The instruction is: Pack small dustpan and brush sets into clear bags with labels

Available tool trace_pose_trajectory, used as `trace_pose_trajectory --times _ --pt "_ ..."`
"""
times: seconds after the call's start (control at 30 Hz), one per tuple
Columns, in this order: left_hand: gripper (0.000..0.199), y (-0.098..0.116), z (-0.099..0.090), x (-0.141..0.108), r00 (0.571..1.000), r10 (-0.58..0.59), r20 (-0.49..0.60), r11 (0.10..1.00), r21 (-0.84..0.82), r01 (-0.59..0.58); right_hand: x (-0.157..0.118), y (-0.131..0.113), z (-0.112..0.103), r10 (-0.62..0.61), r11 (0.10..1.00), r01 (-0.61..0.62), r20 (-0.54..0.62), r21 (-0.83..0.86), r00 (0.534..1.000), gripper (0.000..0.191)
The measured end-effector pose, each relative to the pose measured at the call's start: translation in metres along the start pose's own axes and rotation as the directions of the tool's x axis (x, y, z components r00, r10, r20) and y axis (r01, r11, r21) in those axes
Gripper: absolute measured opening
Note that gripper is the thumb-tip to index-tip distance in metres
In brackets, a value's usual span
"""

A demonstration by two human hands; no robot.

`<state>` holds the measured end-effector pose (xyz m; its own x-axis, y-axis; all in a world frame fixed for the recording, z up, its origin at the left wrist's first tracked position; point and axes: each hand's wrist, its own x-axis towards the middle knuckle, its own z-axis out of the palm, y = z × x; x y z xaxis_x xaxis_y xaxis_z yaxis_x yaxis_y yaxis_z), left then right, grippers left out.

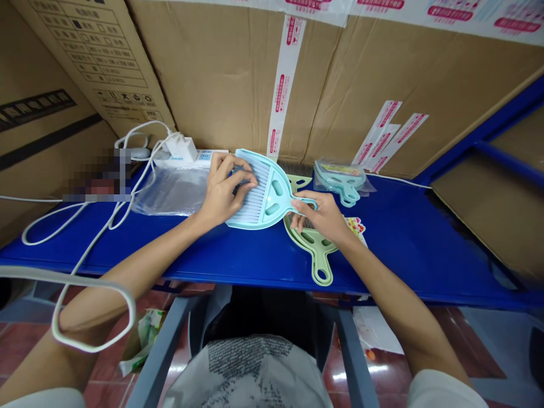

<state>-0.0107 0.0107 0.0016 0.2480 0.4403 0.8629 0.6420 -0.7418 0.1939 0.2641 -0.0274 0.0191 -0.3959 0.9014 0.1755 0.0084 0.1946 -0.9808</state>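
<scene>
A light blue hand brush (pixel 276 195) lies nested in a matching dustpan (pixel 259 226), tilted up above the blue table. My right hand (pixel 321 218) is closed round their handles. At the other end, my left hand (pixel 229 190) rests over the pale bristles, its thumb and fingers bent together on them. Under my right hand lies a green dustpan and brush set (pixel 318 252), partly hidden, its handle pointing towards me. Behind it, another green handle piece and dark bristles show in part. A blue set in clear wrapping (pixel 342 178) lies to the right.
Clear plastic bags (pixel 176 190) lie on the blue table (pixel 416 238) at the left. Beside them are a power strip with a white plug (pixel 182 148) and looping white cables (pixel 91 243). A colourful card (pixel 356 228) sits by the green set. Cardboard (pixel 229 73) walls the back.
</scene>
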Motion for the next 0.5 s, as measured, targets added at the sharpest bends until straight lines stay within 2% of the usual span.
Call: trace_pose_trajectory --times 0.2,0.37,0.43,0.5 --pt "0.026 -0.0068 -0.0031 0.0035 0.997 -0.045 -0.057 0.997 0.056 0.048 -0.0005 -0.0005 -0.0021 -0.014 1.0 0.014 -0.01 -0.013 1.0 0.046" --pt "0.03 -0.0039 -0.0033 0.0037 0.994 -0.082 -0.072 0.996 -0.031 0.08 -0.0012 0.0003 -0.0021 -0.007 1.0 0.007 -0.018 -0.01 1.0 0.045" --pt "0.036 -0.0042 -0.0025 0.0044 0.982 -0.168 -0.091 0.98 -0.126 0.156 -0.0011 0.0017 -0.0026 -0.01 1.0 0.01 -0.02 0.006 1.0 0.044" --pt "0.036 -0.0069 -0.0016 0.0059 0.942 -0.325 -0.09 0.903 -0.326 0.28 -0.0004 0.0033 -0.0035 -0.013 1.0 0.014 -0.025 0.025 1.0 0.042"
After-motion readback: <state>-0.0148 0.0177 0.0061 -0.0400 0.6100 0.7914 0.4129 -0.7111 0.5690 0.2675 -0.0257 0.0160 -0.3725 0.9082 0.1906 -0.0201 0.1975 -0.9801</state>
